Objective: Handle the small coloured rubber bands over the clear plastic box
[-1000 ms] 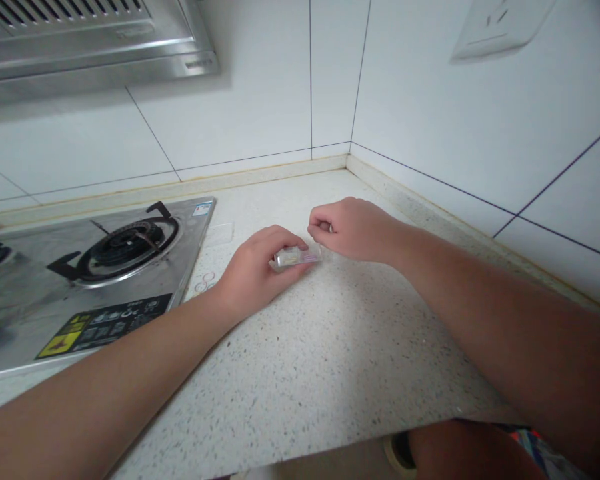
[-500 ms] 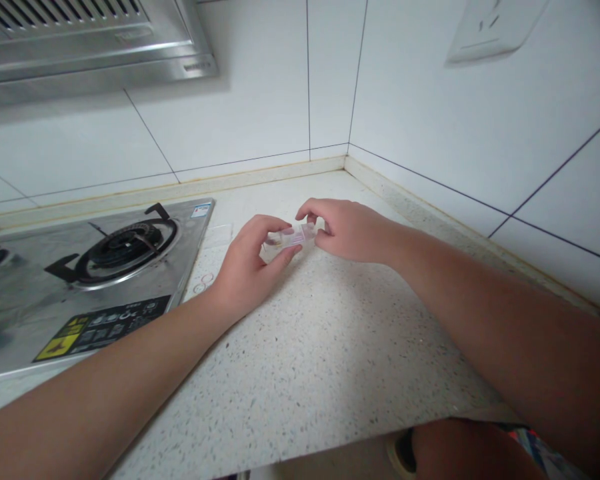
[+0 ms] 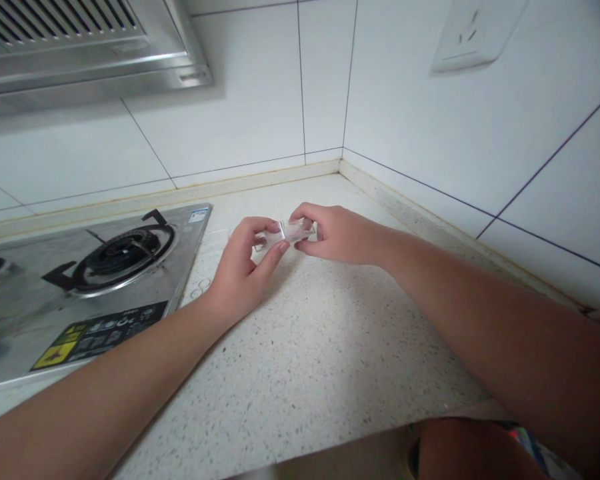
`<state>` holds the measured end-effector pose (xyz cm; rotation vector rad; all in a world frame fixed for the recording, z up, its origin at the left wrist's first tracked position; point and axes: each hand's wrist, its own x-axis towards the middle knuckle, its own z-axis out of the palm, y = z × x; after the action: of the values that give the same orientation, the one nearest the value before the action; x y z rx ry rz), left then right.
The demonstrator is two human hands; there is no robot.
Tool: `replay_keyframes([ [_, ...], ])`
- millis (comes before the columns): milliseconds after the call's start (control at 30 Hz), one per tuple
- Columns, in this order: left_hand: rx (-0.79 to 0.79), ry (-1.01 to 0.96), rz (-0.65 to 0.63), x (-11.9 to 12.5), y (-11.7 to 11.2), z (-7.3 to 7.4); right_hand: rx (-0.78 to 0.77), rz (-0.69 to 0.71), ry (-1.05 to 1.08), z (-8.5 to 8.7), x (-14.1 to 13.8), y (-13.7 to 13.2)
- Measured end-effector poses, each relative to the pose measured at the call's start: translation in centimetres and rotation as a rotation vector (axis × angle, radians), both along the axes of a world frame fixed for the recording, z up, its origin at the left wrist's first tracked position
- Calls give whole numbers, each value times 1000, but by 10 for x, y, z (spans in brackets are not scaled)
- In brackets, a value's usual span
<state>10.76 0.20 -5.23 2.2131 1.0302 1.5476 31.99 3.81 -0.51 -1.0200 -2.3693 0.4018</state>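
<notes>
A small clear plastic container (image 3: 289,231) lies on its side between my two hands, just over the speckled countertop (image 3: 300,347). My left hand (image 3: 247,263) grips its left end, thumb in front and fingers behind. At the right end, my right hand (image 3: 330,233) pinches it between thumb and fingers. A light band or seam shows around its middle. What is inside, if anything, I cannot make out. On the counter left of my left hand lies a flat, clear sheet or lid (image 3: 215,240), partly hidden.
To the left is a steel gas stove (image 3: 180,267) with a black burner (image 3: 125,257). A range hood (image 3: 170,53) hangs above it. White tiled walls (image 3: 250,100) meet at the back corner, with a socket (image 3: 473,37) on the right wall.
My right fingers have closed in on the container's right end. The container has shifted slightly left and turned, with its pinkish print no longer showing. The view has shifted a little.
</notes>
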Motion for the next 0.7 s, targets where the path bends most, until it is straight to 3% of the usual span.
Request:
replay_keyframes([
  [133,5,-64,-29,1,0,-1,-32,28,119,-1,-1,3],
  [367,35,-123,8,2,-2,3,54,19,259,3,-4,1],
  [700,39,-117,32,1,-2,1,237,20,168,7,-1,-7],
])
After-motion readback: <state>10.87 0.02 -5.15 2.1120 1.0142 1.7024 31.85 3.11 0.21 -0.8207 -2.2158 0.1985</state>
